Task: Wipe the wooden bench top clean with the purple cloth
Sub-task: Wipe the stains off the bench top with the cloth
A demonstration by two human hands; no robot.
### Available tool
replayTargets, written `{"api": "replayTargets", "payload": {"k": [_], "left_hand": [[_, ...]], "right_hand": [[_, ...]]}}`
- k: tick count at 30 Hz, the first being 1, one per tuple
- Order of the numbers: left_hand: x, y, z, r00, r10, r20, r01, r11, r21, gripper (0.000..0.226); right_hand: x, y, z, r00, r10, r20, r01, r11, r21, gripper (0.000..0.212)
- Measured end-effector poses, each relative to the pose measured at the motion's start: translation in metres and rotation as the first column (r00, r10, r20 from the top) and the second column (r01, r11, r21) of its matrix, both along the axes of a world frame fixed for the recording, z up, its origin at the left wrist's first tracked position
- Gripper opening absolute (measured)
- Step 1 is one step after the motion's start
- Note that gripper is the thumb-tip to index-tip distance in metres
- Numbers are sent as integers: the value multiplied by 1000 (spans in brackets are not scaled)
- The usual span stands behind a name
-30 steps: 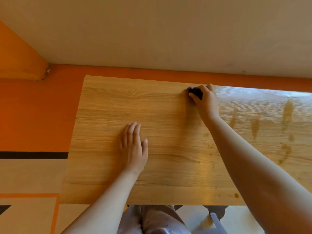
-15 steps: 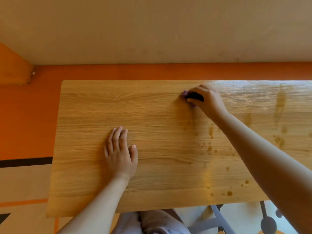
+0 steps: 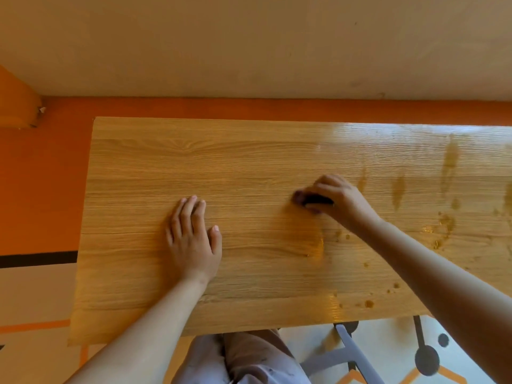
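The wooden bench top fills the middle of the view, its left end at the left of the frame. My right hand grips a small bunched purple cloth and presses it onto the wood near the middle of the top. Only a dark scrap of the cloth shows under my fingers. My left hand lies flat on the wood to the left, fingers straight and pointing away from me. Brown wet stains and drips mark the right part of the top.
An orange strip and a beige wall run behind the bench. The floor at the left is orange and beige with a black line. My knees and a grey chair frame show below the near edge.
My right hand has drawn the cloth from the far edge of the bench back towards me, to the middle of the top. My left hand has stayed flat in place.
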State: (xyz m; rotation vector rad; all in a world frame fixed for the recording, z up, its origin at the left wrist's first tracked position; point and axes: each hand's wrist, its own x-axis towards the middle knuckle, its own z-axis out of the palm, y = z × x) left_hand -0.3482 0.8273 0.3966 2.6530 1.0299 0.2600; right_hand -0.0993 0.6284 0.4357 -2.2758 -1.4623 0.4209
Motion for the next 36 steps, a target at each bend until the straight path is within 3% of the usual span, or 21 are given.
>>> {"api": "replayTargets", "payload": {"k": [8, 14, 21, 27, 31, 36], "left_hand": [[0, 0, -3, 1000, -3, 11, 3, 1000, 9, 51], [0, 1, -3, 999, -10, 30, 10, 1000, -3, 50], [-2, 1, -6, 1000, -19, 19, 20, 1000, -19, 48], [-2, 3, -5, 999, -41, 21, 42, 999, -24, 48], [-5, 3, -9, 998, -45, 46, 46, 999, -4, 47], [-3, 3, -8, 998, -47, 47, 46, 999, 28, 47]], "right_hand": [[43, 75, -8, 960, -278, 39, 273, 956, 111, 29], [-55, 8, -3, 987, -162, -20, 163, 984, 73, 29], [-186, -92, -15, 974, -200, -107, 205, 978, 39, 33], [-165, -84, -9, 972, -231, -50, 234, 971, 57, 31], [-111, -58, -10, 893, -450, 17, 443, 885, 145, 28], [-112, -50, -20, 763, -645, -44, 637, 738, 221, 25]]}}
